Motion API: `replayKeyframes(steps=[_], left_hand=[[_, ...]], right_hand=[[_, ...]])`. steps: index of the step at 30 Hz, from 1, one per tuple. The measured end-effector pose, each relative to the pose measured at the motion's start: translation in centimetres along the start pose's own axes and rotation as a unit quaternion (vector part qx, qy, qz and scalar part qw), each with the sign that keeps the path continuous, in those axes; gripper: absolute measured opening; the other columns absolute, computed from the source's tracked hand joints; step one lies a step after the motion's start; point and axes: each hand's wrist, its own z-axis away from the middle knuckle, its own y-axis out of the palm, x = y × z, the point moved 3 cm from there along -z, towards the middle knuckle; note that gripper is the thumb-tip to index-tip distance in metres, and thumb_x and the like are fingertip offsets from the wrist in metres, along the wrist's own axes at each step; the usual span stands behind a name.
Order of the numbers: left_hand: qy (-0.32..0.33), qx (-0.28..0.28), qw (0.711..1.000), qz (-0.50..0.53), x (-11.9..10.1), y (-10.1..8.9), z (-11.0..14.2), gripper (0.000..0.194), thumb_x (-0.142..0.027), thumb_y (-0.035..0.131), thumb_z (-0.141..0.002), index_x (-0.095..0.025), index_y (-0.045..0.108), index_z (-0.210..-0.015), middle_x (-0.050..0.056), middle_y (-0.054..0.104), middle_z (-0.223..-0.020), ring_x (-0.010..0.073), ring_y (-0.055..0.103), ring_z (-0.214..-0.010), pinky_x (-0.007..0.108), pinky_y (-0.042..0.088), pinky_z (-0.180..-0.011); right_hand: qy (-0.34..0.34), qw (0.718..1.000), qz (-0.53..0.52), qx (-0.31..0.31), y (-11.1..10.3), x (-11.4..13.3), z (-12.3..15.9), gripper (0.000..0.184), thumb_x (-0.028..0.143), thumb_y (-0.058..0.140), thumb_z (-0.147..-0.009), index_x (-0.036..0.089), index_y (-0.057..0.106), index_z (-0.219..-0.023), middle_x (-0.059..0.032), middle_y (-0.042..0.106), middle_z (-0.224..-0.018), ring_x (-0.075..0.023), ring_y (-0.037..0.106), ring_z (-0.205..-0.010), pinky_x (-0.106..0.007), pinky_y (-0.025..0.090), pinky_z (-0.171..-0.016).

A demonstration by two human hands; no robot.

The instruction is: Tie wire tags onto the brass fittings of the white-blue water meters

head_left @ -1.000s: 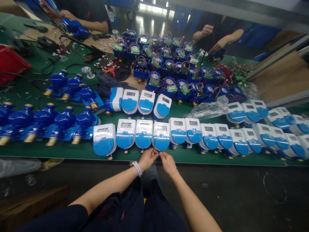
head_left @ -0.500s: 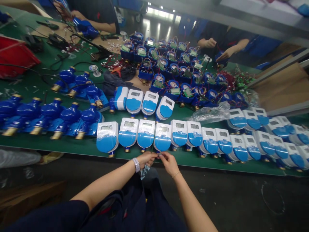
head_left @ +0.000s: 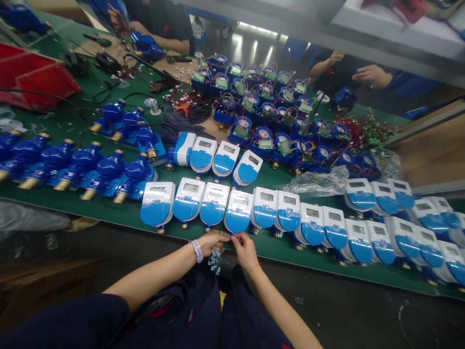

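Green workbench (head_left: 109, 212), water meter (head_left: 238, 216) just above left hand (head_left: 211, 242) and right hand (head_left: 246, 251)

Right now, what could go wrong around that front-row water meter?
The water meter just beyond the left hand and right hand sits near the edge of the green bench mat, so a tug might drag it off. The neighbouring meter stands very close, so a knock could shift it. The crumpled film scrap below the hands could drop.
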Motion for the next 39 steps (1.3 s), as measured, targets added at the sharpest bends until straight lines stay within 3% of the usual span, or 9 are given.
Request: replayKeyframes(steps=[6,8,12,17,20,25,31,36,39], left_hand=[[0.256,-0.102,0.955,-0.11,0.0,0.2,0.4,0.027,-0.038,0.063,-0.065,-0.013,0.052,-0.067,-0.004,0.044,-0.055,0.0057,0.035,-0.048,0.02,0.023,-0.045],[0.287,-0.12,0.939,-0.148,0.1,0.2,0.8,0.025,-0.037,0.062,-0.066,-0.013,0.053,-0.069,-0.006,0.039,-0.052,0.006,0.033,-0.048,0.02,0.022,-0.046],[0.206,-0.057,0.97,-0.118,0.9,-0.3,2.4,0.02,-0.032,0.053,-0.07,-0.016,0.05,-0.082,-0.009,0.029,-0.051,0.0046,0.023,-0.041,0.019,0.015,-0.041],[0.094,0.075,0.993,-0.006,1.3,-2.4,5.9,0.018,-0.036,0.041,-0.076,-0.018,0.042,-0.074,-0.009,0.024,-0.054,0.0029,0.011,-0.038,0.018,0.006,-0.039],[0.109,0.101,0.987,0.059,0.1,-4.2,8.2,0.021,-0.037,0.044,-0.076,-0.018,0.039,-0.069,-0.009,0.022,-0.053,0.0024,0.011,-0.039,0.016,0.006,-0.038],[0.168,0.12,0.961,0.182,-3.2,-6.9,11.7,0.021,-0.035,0.049,-0.078,-0.017,0.041,-0.071,-0.009,0.021,-0.053,0.0024,0.013,-0.039,0.015,0.009,-0.037],[0.243,0.101,0.937,0.23,-5.2,-9.9,14.1,0.018,-0.032,0.056,-0.077,-0.015,0.048,-0.077,-0.009,0.022,-0.053,0.002,0.019,-0.04,0.013,0.018,-0.038],[0.27,0.05,0.935,0.223,-4.5,-11.1,14.1,0.019,-0.032,0.057,-0.076,-0.015,0.05,-0.08,-0.009,0.022,-0.052,0.0015,0.017,-0.039,0.013,0.015,-0.037],[0.256,0.042,0.944,0.204,-3.4,-10.6,13.6,0.021,-0.035,0.056,-0.076,-0.015,0.051,-0.079,-0.009,0.022,-0.052,0.0013,0.017,-0.038,0.014,0.012,-0.037]], right_hand=[[0.101,0.988,-0.074,-0.087,2.4,-0.9,0.2,0.029,0.045,0.047,-0.078,0.019,0.05,-0.067,0.002,0.049,-0.054,-0.0136,0.045,-0.053,-0.025,0.038,-0.053],[0.146,0.976,-0.107,-0.119,3.1,-1.0,0.5,0.032,0.049,0.048,-0.076,0.019,0.049,-0.066,0.0027,0.047,-0.051,-0.0132,0.044,-0.05,-0.025,0.038,-0.049],[0.221,0.944,-0.174,-0.17,3.9,-0.4,2.1,0.036,0.053,0.047,-0.074,0.017,0.052,-0.074,0.0016,0.048,-0.055,-0.0131,0.045,-0.048,-0.025,0.038,-0.045],[0.169,0.963,-0.161,-0.135,5.6,2.2,4.7,0.038,0.05,0.051,-0.074,0.015,0.059,-0.087,-0.008,0.061,-0.081,-0.0184,0.055,-0.071,-0.029,0.044,-0.063],[0.15,0.966,-0.21,-0.026,8.0,4.0,5.7,0.039,0.048,0.048,-0.077,0.016,0.059,-0.097,-0.0103,0.062,-0.096,-0.0218,0.056,-0.089,-0.033,0.042,-0.077],[0.159,0.907,-0.356,0.159,12.8,6.8,7.1,0.039,0.038,0.061,-0.069,0.019,0.056,-0.103,-0.0073,0.064,-0.096,-0.021,0.058,-0.089,-0.034,0.04,-0.08],[0.167,0.922,-0.328,0.123,14.6,7.8,8.5,0.045,0.029,0.07,-0.063,0.02,0.05,-0.102,-0.0045,0.066,-0.084,-0.0164,0.061,-0.066,-0.031,0.042,-0.065],[0.17,0.927,-0.286,0.173,14.8,8.7,9.5,0.03,0.03,0.072,-0.061,0.018,0.053,-0.081,-0.0036,0.066,-0.073,-0.0167,0.06,-0.073,-0.027,0.041,-0.065],[0.177,0.926,-0.318,0.103,15.5,9.7,8.4,0.029,0.038,0.068,-0.065,0.017,0.054,-0.079,-0.0017,0.063,-0.063,-0.0143,0.057,-0.061,-0.026,0.041,-0.058]])
